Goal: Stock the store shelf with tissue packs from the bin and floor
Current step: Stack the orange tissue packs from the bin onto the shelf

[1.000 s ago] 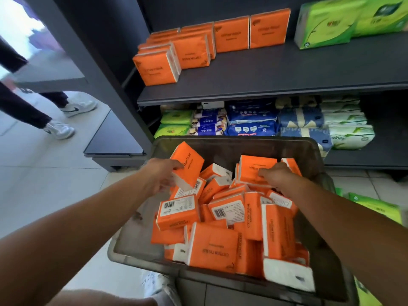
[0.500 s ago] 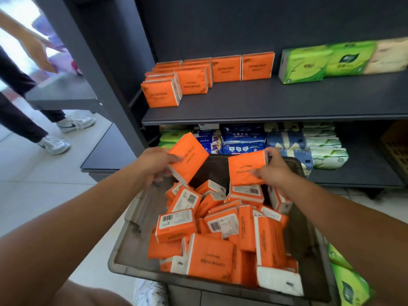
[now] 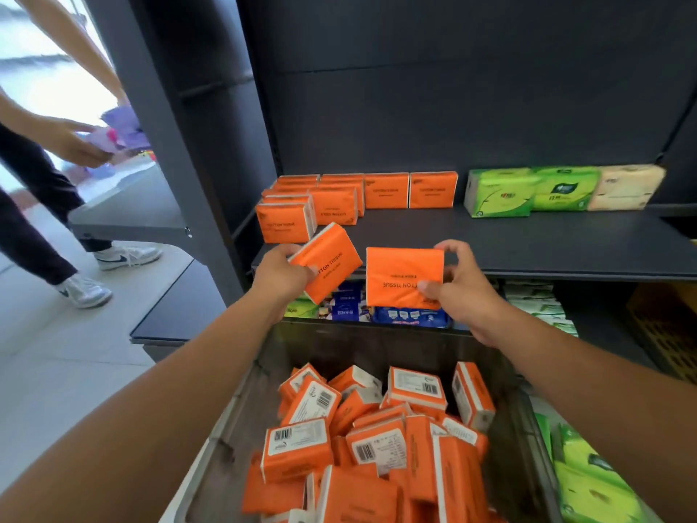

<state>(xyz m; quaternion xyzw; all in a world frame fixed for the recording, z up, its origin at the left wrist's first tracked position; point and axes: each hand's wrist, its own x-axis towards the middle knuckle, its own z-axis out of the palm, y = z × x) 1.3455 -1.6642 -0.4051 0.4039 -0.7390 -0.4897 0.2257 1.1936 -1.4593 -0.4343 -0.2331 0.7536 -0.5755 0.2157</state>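
Observation:
My left hand (image 3: pixel 281 275) grips a tilted orange tissue pack (image 3: pixel 330 258) just in front of the dark shelf (image 3: pixel 528 243). My right hand (image 3: pixel 458 285) holds a second orange pack (image 3: pixel 399 273) flat-on, its print upside down, at the shelf's front edge. Rows of orange packs (image 3: pixel 339 200) stand at the shelf's left. Below my arms, the grey bin (image 3: pixel 234 417) holds several more orange packs (image 3: pixel 362 439).
Green packs (image 3: pixel 528 190) and a beige pack (image 3: pixel 626 186) stand at the shelf's right. The lower shelf holds blue and green packs (image 3: pixel 407 315). Green packs (image 3: pixel 588 481) lie on the floor at right. Another person (image 3: pixel 56 175) stands at left by a low platform (image 3: pixel 181 300).
Both hands have lifted their orange packs out of the bin and up to the shelf's front edge. The view has tilted upward.

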